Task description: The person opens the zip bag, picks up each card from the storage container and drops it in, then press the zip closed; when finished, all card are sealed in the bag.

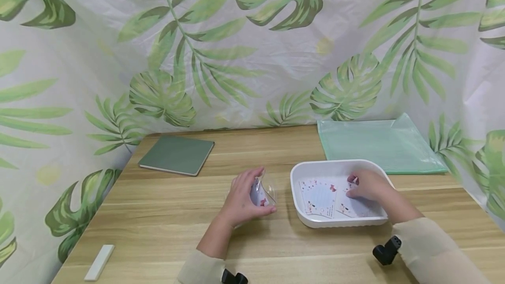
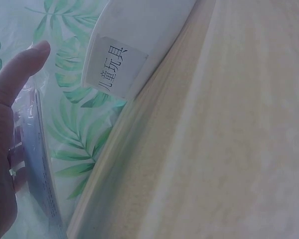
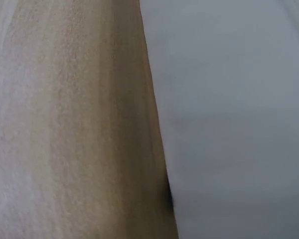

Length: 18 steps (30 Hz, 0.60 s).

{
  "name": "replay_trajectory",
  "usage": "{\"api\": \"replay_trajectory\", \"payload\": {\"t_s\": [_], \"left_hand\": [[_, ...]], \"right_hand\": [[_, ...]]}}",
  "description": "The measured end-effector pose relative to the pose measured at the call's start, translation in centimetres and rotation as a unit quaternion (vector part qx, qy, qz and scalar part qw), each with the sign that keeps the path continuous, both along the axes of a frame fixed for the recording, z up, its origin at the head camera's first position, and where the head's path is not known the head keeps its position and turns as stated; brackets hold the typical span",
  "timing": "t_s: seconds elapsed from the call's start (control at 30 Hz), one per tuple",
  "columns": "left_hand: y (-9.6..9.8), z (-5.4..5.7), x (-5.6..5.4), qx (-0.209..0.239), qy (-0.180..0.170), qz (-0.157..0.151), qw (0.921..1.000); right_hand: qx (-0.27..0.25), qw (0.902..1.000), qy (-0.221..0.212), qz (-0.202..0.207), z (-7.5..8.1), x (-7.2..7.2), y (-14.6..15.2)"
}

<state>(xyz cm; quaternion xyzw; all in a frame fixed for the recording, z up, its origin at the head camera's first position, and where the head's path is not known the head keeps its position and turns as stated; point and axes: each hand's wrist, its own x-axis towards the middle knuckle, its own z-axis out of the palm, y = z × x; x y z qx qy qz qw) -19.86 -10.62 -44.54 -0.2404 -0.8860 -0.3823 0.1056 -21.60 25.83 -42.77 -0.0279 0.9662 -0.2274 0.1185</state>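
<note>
My left hand (image 1: 242, 196) holds a clear plastic bag (image 1: 269, 187) with printed note cards inside, just left of a white tray (image 1: 339, 222). In the left wrist view the bag (image 2: 39, 164) lies against the fingers, and the thumb stands apart from it. Over the right part of the tray, my right hand (image 1: 368, 185) reaches in, thumb and fingertips at a printed card (image 1: 351, 207); the fingers partly cover it. Another card (image 1: 318, 196) with a floral border lies flat on the left side of the tray. The right wrist view shows only the tray's outer wall (image 3: 234, 119) and tabletop.
A green notebook (image 1: 177, 154) lies at the back left of the wooden table (image 1: 158, 214). Behind the tray is a translucent green zip pouch (image 1: 378, 143). A small white bar (image 1: 99, 262) sits near the front left. A leaf-print sheet (image 1: 284, 69) hangs behind.
</note>
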Motion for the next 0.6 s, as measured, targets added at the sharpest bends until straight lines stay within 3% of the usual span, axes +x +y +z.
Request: {"api": "replay_trajectory", "payload": {"t_s": [0.33,0.6], "left_hand": [[0.0,0.1,0.1,0.002,0.004,-0.002,1.0],[-0.1,0.2,0.2,-0.004,-0.002,0.0,1.0]], "right_hand": [[-0.043,0.9987,0.009,-0.025,-0.1,-0.4,0.0],[-0.116,0.9929,-0.019,-0.018,3.3,0.5,0.5]]}}
